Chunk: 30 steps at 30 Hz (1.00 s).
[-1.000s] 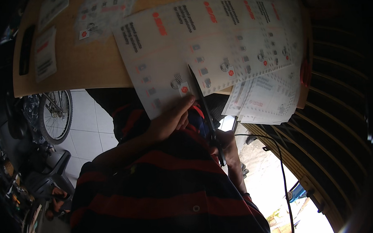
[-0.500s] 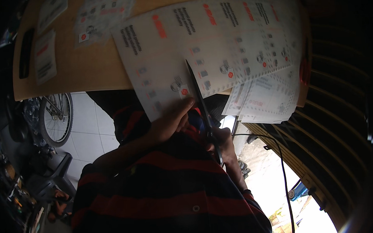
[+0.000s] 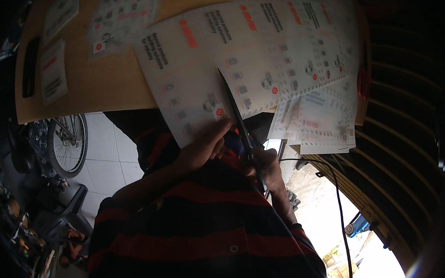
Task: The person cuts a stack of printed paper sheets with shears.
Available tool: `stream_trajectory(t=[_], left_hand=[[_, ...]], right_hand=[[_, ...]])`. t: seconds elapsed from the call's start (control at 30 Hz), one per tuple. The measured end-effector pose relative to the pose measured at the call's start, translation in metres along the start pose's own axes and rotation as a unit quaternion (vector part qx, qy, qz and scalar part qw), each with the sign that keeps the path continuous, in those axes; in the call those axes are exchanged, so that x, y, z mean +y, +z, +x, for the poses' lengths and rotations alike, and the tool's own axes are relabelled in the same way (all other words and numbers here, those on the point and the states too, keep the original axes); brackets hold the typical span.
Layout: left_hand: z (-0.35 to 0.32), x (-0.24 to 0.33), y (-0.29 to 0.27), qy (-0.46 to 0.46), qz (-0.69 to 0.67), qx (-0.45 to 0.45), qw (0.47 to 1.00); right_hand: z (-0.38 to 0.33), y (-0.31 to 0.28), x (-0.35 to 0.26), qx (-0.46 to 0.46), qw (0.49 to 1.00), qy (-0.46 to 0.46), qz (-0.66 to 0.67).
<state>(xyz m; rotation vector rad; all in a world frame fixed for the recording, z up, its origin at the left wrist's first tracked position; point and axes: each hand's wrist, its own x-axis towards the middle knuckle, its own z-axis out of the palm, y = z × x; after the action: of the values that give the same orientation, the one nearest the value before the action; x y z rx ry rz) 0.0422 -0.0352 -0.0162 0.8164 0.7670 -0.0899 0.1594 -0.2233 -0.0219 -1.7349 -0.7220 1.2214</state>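
A wide whitish printed sheet (image 3: 194,60) with repeated panels lies over the table and hangs past its near edge. My left hand (image 3: 206,147) is closed on its near left corner, thumb on top and the other fingers partly hidden beneath. Dark long-bladed scissors (image 3: 239,116) sit in my right hand (image 3: 268,169), which is wrapped round the handles. A slit runs up from the sheet's near edge between two panels, with the blades inside it. To its right, a fanned stack of similar printed sheets (image 3: 326,117) juts over the table edge.
On the brown tabletop (image 3: 101,84) lie cut printed pieces (image 3: 55,71) at left and more sheets (image 3: 120,21) behind. A red-handled thing (image 3: 363,83) is at the right edge. A bicycle wheel (image 3: 69,145), grey chair (image 3: 66,210), black cable (image 3: 338,198) and slatted shutter (image 3: 395,116) surround me.
The scissor tip has moved slightly farther along the sheet and a little left. Among the stacked sheets at right, the lower ones now show farther toward me. My left hand stays almost in place.
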Motion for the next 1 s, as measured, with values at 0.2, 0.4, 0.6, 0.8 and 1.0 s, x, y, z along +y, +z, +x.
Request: stream_trajectory(t=[0.2,0.4,0.6,0.8,1.0], left_hand=[[0.002,-0.006,-0.004,0.003,0.018,-0.025,1.000],[0.000,-0.003,-0.004,0.003,0.006,-0.020,1.000],[-0.001,-0.003,-0.004,-0.002,0.002,-0.033,0.999],[-0.002,-0.002,-0.006,-0.011,0.015,-0.021,1.000],[-0.002,-0.003,-0.004,-0.012,-0.026,-0.009,1.000]], right_hand=[[0.005,0.007,-0.006,0.013,0.999,0.001,0.047],[0.010,0.008,-0.013,0.018,0.999,0.003,0.044],[0.012,0.010,-0.012,0.009,0.999,0.007,0.048],[0.014,0.008,-0.012,0.006,0.998,0.032,0.060],[0.017,0.008,-0.010,0.005,0.999,0.015,0.049]])
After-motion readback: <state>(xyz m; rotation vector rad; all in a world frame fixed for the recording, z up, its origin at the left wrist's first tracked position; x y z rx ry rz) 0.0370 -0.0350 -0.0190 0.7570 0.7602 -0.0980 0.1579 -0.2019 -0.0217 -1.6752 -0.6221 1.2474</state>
